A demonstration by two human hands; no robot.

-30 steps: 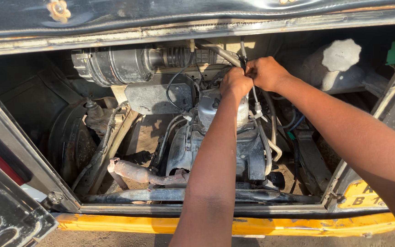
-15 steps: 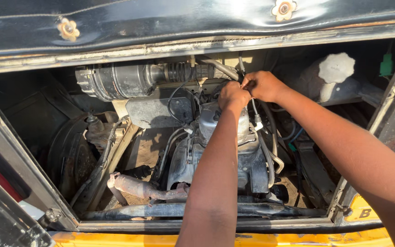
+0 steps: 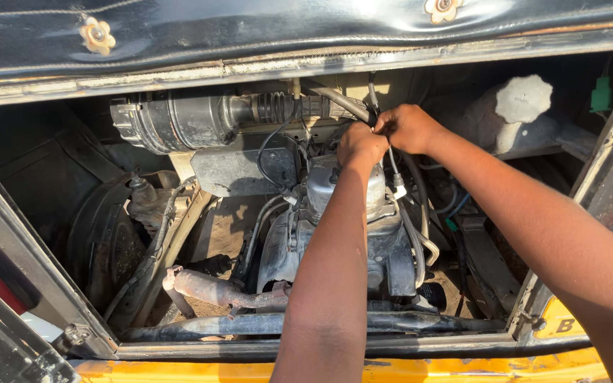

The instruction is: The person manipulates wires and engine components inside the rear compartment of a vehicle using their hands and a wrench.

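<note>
Open engine bay of a yellow vehicle, seen from above. At left, the black air-cleaner cylinder point(image 3: 179, 122) lies with its long axis left to right, its ribbed hose point(image 3: 285, 108) pointing right toward the hands. Left hand point(image 3: 360, 145), grip closed, rests atop the grey engine point(image 3: 335, 227). Right hand point(image 3: 407, 128) pinches a thin cable point(image 3: 394, 167), which hangs nearly vertical beside the engine; its upper end is hidden behind the fingers.

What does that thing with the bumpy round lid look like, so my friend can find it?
Look inside the open engine bay, at its far right corner behind the right hand. The pale plastic tank sits there, the only thing with a grey scalloped cap.
</note>
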